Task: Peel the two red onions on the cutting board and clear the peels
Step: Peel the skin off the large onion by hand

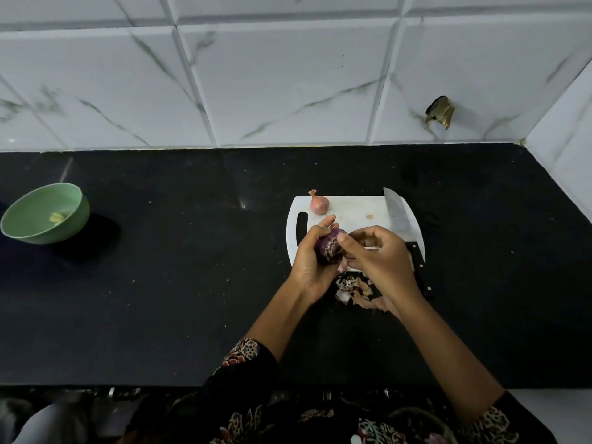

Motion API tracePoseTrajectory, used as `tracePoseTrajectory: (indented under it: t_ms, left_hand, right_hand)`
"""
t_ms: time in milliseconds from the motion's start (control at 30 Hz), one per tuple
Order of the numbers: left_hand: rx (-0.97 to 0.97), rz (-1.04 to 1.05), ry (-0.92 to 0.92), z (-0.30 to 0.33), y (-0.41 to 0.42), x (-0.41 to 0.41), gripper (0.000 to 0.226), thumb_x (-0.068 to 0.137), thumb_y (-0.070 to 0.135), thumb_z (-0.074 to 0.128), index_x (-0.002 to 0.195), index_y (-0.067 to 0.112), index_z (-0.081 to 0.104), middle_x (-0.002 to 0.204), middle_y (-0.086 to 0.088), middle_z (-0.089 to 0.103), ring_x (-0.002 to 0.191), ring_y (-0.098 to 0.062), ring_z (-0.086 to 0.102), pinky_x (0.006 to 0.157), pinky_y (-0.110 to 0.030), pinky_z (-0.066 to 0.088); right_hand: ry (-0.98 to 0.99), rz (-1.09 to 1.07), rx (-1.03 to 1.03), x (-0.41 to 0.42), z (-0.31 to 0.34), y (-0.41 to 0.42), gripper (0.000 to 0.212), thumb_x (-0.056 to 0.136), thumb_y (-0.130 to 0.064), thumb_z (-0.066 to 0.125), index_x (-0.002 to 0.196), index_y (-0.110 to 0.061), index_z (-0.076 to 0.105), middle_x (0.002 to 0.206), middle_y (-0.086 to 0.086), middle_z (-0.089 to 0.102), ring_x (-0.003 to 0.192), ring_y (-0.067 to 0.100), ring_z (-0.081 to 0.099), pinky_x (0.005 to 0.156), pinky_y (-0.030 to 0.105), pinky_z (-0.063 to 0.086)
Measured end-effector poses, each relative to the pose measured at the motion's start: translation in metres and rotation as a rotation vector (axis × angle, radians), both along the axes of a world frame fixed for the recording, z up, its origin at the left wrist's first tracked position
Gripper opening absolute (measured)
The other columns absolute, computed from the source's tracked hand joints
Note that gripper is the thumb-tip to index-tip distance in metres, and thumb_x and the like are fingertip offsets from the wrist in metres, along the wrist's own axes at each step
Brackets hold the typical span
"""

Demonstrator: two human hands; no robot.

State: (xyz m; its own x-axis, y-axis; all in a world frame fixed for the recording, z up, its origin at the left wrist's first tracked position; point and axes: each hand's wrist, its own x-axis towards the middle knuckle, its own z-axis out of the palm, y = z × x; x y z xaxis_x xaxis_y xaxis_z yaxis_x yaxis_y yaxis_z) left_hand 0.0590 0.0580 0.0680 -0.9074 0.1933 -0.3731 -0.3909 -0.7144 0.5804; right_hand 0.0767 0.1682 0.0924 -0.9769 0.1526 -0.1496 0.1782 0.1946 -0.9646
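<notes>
The left hand grips a purple, partly peeled red onion over the near edge of the white cutting board, fingers curled round it. The right hand pinches its skin. A second onion, pink and unpeeled, sits far-left on the board, tip pointing far. Peels lie on the black counter. No writing is readable.

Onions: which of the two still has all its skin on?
The small onion lying alone at the board's far edge, papery skin and stem intact. The onion in the hands already shows glossy purple flesh.
</notes>
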Motion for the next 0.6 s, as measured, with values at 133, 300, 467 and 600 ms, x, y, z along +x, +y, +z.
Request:
tracePoseTrajectory:
  t_ms: [133, 300, 467, 600]
  left_hand:
    - [-0.059, -0.031, 0.025, 0.003, -0.001, 0.003, 0.022, 0.09, 0.013, 0.042, 0.091, 0.017, 0.063, 0.069, 0.002, 0.064, 0.069, -0.015, 0.058, 0.061, -0.029, 0.045]
    - [-0.073, -0.036, -0.002, 0.005, -0.002, 0.004, 0.021, 0.088, 0.011, 0.041, 0.089, 0.015, 0.061, 0.075, -0.001, 0.064, 0.064, -0.012, 0.059, 0.064, -0.029, 0.048]
    - [-0.058, -0.044, -0.017, 0.004, -0.001, 0.002, 0.023, 0.067, 0.017, 0.054, 0.089, 0.015, 0.06, 0.074, -0.001, 0.064, 0.068, -0.015, 0.058, 0.062, -0.028, 0.047]
    - [-0.024, -0.042, -0.041, 0.001, 0.001, 0.002, 0.028, 0.063, 0.017, 0.054, 0.09, 0.014, 0.059, 0.08, -0.004, 0.062, 0.073, -0.018, 0.055, 0.064, -0.03, 0.045]
  right_hand:
    - [0.006, -0.029, -0.022, -0.001, 0.002, -0.003, 0.022, 0.072, -0.026, 0.079, 0.087, -0.015, 0.066, 0.084, 0.001, 0.071, 0.079, 0.017, 0.07, 0.075, 0.044, 0.059]
    - [0.013, 0.007, -0.034, -0.003, 0.004, 0.002, 0.017, 0.075, -0.017, 0.077, 0.088, -0.01, 0.068, 0.083, 0.006, 0.072, 0.076, 0.019, 0.071, 0.073, 0.041, 0.059]
    - [0.017, 0.036, -0.065, -0.003, 0.003, 0.007, 0.015, 0.076, -0.012, 0.075, 0.088, -0.008, 0.067, 0.08, 0.007, 0.072, 0.073, 0.018, 0.071, 0.067, 0.03, 0.06]
    - [0.029, 0.044, -0.072, -0.003, 0.0, 0.01, 0.008, 0.08, -0.006, 0.069, 0.088, -0.003, 0.068, 0.078, 0.011, 0.072, 0.065, 0.015, 0.07, 0.059, 0.022, 0.057]
